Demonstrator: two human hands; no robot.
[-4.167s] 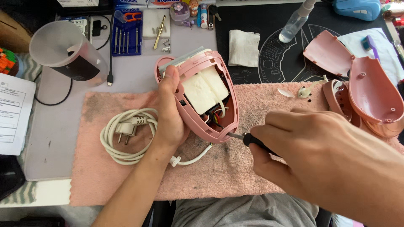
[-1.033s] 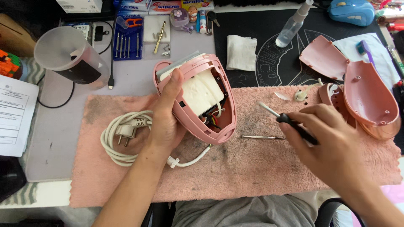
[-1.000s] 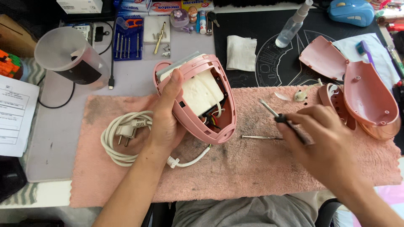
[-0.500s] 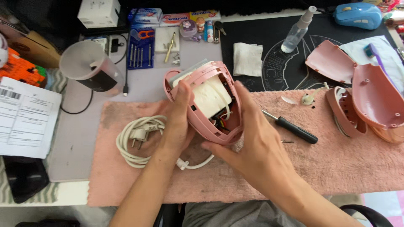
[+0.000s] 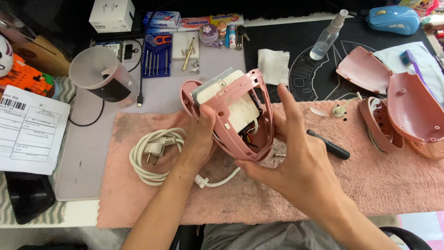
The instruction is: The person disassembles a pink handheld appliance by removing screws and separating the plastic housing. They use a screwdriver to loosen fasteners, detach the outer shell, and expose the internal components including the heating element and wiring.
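The left hand (image 5: 201, 139) is gripping the opened pink appliance body (image 5: 231, 115) over the pink towel's (image 5: 323, 194) middle, while the right hand (image 5: 296, 157), fingers loose, is cradling its lower end. Disassembly looks well advanced: three pink shell pieces (image 5: 407, 111) are lying at the towel's right edge, one screwdriver (image 5: 329, 144) released beside them, one coiled cord (image 5: 155, 155) remaining attached.

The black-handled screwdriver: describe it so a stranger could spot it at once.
Start at the pink towel covering the desk. Just beyond the right hand, the screwdriver lies flat on it, left of the loose pink shell parts. It is the only slim black tool there.
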